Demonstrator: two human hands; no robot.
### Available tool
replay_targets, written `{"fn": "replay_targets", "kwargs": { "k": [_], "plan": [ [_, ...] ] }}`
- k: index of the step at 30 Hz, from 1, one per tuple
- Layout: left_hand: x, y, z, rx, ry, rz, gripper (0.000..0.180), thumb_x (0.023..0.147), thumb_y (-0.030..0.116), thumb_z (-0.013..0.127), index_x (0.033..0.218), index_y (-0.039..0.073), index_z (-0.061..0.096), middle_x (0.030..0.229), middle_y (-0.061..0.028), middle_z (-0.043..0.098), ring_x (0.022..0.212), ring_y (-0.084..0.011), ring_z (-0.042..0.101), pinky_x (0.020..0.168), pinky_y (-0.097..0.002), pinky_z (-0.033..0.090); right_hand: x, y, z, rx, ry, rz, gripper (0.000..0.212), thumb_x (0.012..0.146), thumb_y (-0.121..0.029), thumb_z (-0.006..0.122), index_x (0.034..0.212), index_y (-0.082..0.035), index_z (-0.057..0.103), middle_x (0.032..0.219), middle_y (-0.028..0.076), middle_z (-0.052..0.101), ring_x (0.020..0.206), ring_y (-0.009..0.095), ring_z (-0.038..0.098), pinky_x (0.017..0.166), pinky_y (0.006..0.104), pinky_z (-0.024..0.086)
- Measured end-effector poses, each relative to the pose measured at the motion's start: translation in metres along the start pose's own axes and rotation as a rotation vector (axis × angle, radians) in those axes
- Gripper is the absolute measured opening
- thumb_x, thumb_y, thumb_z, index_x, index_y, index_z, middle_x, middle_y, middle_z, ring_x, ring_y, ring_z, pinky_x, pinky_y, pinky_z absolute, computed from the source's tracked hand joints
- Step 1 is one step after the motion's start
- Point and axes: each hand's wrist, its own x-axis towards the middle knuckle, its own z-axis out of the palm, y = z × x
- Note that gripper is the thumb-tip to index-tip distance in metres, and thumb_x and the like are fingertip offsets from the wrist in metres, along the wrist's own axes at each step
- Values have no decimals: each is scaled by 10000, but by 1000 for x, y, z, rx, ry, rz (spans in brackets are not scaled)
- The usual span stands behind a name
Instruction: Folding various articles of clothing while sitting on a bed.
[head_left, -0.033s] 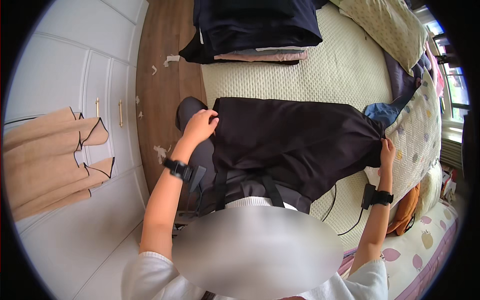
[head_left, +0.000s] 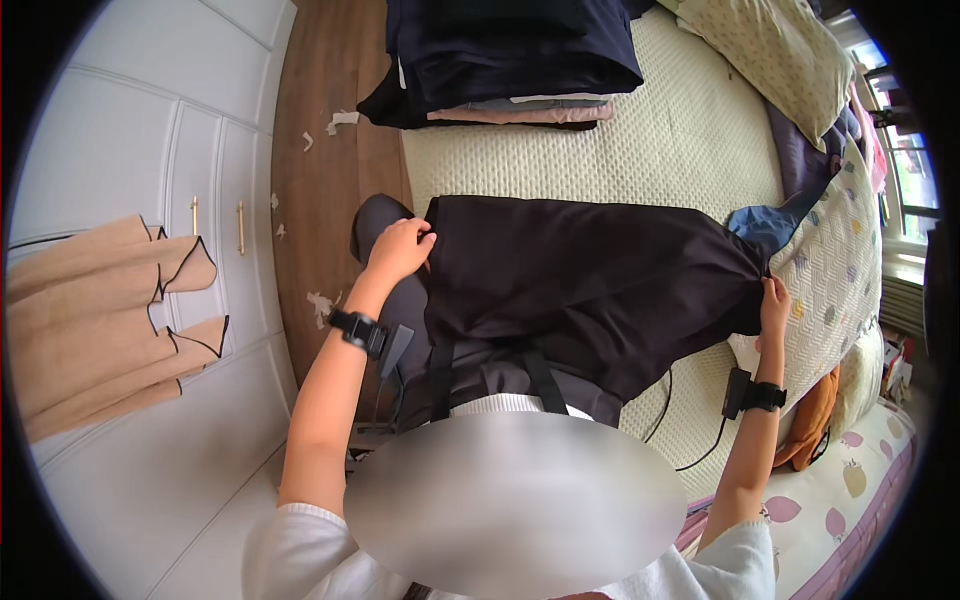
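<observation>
A black garment is spread across my lap and the bed, with a straight edge at the left and bunched folds at the right; its exact kind I cannot make out. At its left edge, my left hand has its fingers curled on the cloth, over my dark trouser leg. My right hand pinches the gathered right end between thumb and fingers. Both wrists wear black straps with a small box on them.
A stack of folded dark clothes sits on the cream quilted bed beyond the garment. Blue cloth lies past its right end. A tan cloth hangs at the white cupboard. White scraps litter the wooden floor. A cable runs near my right arm.
</observation>
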Motion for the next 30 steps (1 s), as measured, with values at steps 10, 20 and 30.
{"fn": "replay_targets", "kwargs": {
  "k": [10,20,30],
  "plan": [
    [-18,17,15,-49,52,-180,387,689,299,672,940,49,518,747,-104,604,737,-257,596,662,-356,460,-8,-5,-7,-65,-27,2,295,858,-183,453,990,62,552,838,69,605,774,127,533,734,223,390],
    [-16,20,-25,-1419,160,-89,235,838,142,552,1047,84,463,904,-47,553,751,-114,543,671,-242,446,4,-2,-3,-15,-1,-20,290,862,-183,463,994,58,556,840,54,603,778,113,526,732,211,384],
    [-28,48,17,-172,209,307,480,699,124,611,1159,142,475,1175,-197,449,1026,-354,469,874,-409,381,-25,0,5,330,-146,318,229,839,-231,493,926,-47,598,659,-63,465,562,43,408,519,188,332]
  ]
}}
